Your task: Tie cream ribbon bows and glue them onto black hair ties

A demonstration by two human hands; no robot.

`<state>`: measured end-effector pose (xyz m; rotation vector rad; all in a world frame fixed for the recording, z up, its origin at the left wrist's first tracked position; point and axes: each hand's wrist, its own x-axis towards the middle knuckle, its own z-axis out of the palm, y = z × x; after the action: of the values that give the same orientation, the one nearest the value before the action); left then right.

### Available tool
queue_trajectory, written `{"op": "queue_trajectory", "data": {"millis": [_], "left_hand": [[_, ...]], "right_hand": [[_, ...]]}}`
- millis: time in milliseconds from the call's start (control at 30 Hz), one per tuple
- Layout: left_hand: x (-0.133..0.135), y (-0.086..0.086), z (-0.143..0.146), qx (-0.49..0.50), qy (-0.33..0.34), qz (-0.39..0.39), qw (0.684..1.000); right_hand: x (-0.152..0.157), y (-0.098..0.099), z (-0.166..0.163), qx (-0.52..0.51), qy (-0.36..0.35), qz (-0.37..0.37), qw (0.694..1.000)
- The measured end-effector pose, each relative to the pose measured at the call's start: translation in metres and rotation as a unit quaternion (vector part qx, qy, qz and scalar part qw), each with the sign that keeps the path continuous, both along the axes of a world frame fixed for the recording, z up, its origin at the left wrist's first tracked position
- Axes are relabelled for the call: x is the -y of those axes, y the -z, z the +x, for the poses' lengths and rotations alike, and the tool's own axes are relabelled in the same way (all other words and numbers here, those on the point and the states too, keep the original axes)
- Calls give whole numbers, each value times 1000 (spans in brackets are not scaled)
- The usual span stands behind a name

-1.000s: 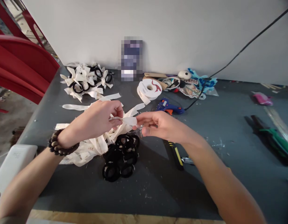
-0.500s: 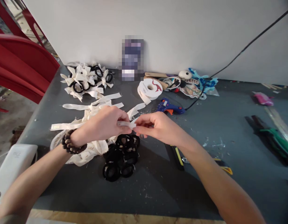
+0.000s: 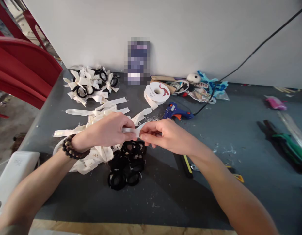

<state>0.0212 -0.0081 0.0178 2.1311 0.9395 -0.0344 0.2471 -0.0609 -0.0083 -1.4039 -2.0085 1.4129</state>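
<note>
Between my two hands runs a short white ribbon (image 3: 130,130). The thumb and fingers of my left hand (image 3: 111,129) are closed on one part of it. My right hand (image 3: 163,133) pinches the other end, its fingertips close beside the left ones. Beneath my left wrist spreads a heap of cut white ribbon pieces (image 3: 99,156), some with gold lettering. Just below my hands lies a cluster of black hair ties (image 3: 117,180). A ribbon spool (image 3: 163,93) rests behind my hands, near a blue glue gun (image 3: 176,111).
Hair ties with white bows (image 3: 86,81) are piled at the back left. A pixelated upright object (image 3: 138,62) leans on the wall. A cutter knife (image 3: 186,166) lies under my right forearm, green-handled pliers (image 3: 288,147) far right. A white power bank (image 3: 17,176) sits at left.
My right fingers have shifted slightly along the ribbon, and its end now slants up behind them. My left hand stays nearly in place, still gripping it.
</note>
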Motion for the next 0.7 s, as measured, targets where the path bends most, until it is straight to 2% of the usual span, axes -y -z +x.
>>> {"op": "queue_trajectory", "data": {"millis": [133,233,367,533,700], "left_hand": [[-9,-3,-11,-4,-12,-3,1000],[-15,-5,-18,12,-24,-35,999],[-16,-6,-19,-3,-15,-65,998],[-14,-6,-17,-5,2,-53,999],[-14,-8,-16,7,9,-66,998]], "right_hand": [[-5,-3,14,30,33,4,999],[-7,-7,22,3,33,-26,999],[-7,-8,23,9,59,-24,998],[-8,-4,25,17,123,19,992],[-10,-1,31,69,104,64,990]]}}
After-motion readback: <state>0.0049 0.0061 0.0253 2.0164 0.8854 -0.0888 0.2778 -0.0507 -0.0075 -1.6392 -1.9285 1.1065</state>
